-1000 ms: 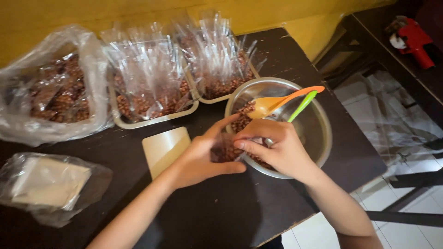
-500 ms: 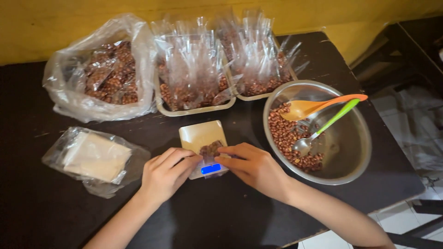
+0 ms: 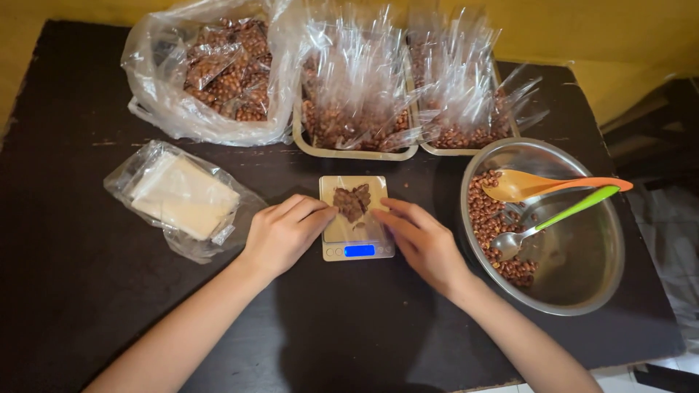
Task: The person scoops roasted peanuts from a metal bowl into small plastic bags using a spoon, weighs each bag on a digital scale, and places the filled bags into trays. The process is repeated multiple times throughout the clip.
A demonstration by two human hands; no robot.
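While both hands flank the scale (image 3: 357, 225) on the bench (image 3: 87, 291), left hand (image 3: 284, 234) and right hand (image 3: 422, 244) rest loose-fingered, apparently touching the small peanut bag (image 3: 353, 202) on it, gripping nothing.

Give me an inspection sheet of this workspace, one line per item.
Surface: dark table, scuffed.
Job's things: small digital scale, lit blue display, small clear bag of peanuts on it.
Clutter: steel bowl of peanuts with orange spoon and green-handled spoon; two trays of filled bags; big plastic bag of packets; pack of empty bags.
Hands: left hand and right hand flank the scale, fingertips at the bag.
Cables: nothing seen.
Surroundings: yellow wall.
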